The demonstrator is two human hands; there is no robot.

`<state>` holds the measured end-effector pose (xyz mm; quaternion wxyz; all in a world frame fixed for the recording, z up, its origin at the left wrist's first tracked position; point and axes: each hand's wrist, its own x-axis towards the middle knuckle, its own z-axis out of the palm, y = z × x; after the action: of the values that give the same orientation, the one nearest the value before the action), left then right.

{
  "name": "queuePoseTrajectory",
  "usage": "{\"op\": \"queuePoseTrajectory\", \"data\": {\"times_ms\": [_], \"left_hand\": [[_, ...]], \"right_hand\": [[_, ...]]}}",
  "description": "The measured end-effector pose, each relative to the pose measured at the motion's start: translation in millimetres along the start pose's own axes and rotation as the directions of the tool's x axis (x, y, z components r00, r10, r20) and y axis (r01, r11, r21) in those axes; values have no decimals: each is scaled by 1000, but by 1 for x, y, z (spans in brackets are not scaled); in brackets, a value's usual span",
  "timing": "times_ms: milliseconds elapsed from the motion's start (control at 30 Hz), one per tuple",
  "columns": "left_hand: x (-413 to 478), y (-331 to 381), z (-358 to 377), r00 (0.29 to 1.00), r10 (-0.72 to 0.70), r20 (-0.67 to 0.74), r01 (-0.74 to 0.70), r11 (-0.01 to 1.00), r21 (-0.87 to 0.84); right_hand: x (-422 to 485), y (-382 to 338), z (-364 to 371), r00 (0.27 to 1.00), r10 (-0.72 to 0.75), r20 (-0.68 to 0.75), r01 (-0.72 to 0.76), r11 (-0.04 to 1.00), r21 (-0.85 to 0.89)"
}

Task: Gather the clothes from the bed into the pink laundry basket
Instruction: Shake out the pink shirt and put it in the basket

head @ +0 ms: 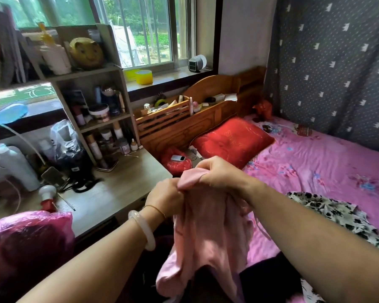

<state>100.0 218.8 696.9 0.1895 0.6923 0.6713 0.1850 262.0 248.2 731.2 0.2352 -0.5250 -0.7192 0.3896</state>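
Soft, light, floppy pink garment (208, 232), likely to slip and trail; best bunched near its top edge. Held up off the bed (315, 162) beside its left edge, hanging loose. Left hand (165, 196) and right hand (219, 173) both clenched on the top, close together, forearms angled inward. Pink laundry basket not in view.

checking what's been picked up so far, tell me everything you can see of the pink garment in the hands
The pink garment is a soft, pale pink piece of clothing that looks like knit cotton. It hangs bunched and creased, lifted off the bed, between desk and mattress. The left hand and right hand both grip its top edge, close together, with a fold poking up between them. A thin pink strap or cord dangles on its right side. Its lower end droops in loose lobes, slightly blurred. What kind of garment it is cannot be told.
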Motion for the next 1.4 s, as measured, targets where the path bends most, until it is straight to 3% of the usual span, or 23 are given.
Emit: {"op": "queuePoseTrajectory", "data": {"times_ms": [100,200,267,333,400,467,533,600,667,767,833,933,967,1033,1067,1133,1200,1233,1300,1333,1367,1400], "left_hand": [[6,-5,-17,990,-47,-135,20,980,-196],[13,-9,-28,986,-23,-167,-24,962,-272],[17,-14,-30,986,-20,-167,-29,957,-287],[19,-21,-30,987,-46,-157,-2,956,-294],[19,-27,-27,985,-93,-147,45,952,-304],[20,-30,-25,984,-119,-132,69,941,-331],[20,-25,-24,988,-87,-127,30,917,-397],[20,-11,-29,991,-27,-134,-50,842,-538],[17,3,-34,990,27,-135,-110,742,-662],[14,15,-35,989,87,-121,-148,667,-730],[14,11,-35,990,84,-109,-138,631,-764],[13,-10,-33,998,19,-63,-64,553,-830],[10,-19,-31,1000,28,13,-3,502,-865],[1,-37,-25,948,212,236,121,447,-886],[-6,-42,-20,892,292,345,174,482,-859],[-20,-41,-8,834,286,472,199,642,-740],[-23,-35,7,908,168,385,120,775,-621],[-20,-34,13,948,131,290,75,792,-605],[-19,-30,19,987,97,130,18,734,-679],[-17,-31,21,993,61,106,37,675,-737],[-16,-32,22,993,25,113,76,601,-795],[-17,-34,22,991,-9,131,116,533,-838]], "right_hand": [[7,16,-15,974,-31,-226,-76,889,-451],[3,43,-18,968,48,-247,-188,789,-585],[1,54,-15,961,48,-271,-203,791,-578],[4,56,-15,937,-1,-350,-153,899,-411],[5,43,-16,908,46,-417,-86,993,-78],[4,26,-18,918,188,-349,-76,948,310],[1,18,-17,965,186,-185,-74,869,490],[5,12,-8,998,45,-37,-22,871,490],[4,8,5,983,-63,175,-31,871,491],[-2,2,23,929,15,370,-161,915,369],[3,0,28,967,95,237,-165,940,299],[20,-2,25,973,225,-48,-168,836,522],[23,-5,22,960,268,-84,-162,772,615],[28,-10,16,955,296,-20,-176,617,767],[28,-16,13,954,297,46,-207,535,819],[27,-26,11,943,258,209,-296,370,881],[27,-35,17,934,176,311,-350,264,899],[29,-36,20,935,138,328,-353,248,902],[37,-28,20,933,156,324,-353,220,910],[40,-20,18,931,206,301,-350,270,897],[41,-8,13,927,281,247,-347,399,849],[38,5,7,916,378,137,-354,599,718]]}}
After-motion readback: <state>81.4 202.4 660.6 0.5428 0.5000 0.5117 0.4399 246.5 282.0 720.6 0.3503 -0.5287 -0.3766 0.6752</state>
